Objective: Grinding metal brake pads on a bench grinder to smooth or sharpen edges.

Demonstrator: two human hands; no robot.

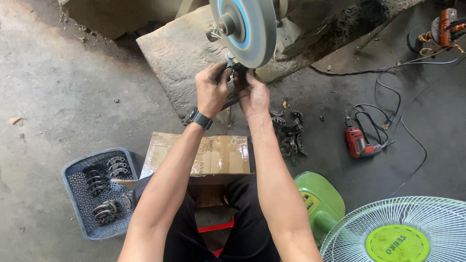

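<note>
Metal part (pixel 236 68) upright under grinding wheel (pixel 247 29), between both hands' grip.

Bare floor left – grinding wheel (pixel 246 29) above, cardboard box (pixel 213 155) below, crowd passage.

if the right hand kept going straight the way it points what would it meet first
Probably the grinding wheel: the right hand points up toward its lower rim, with the small metal part held by both hands between them. Depth is unclear.
</note>
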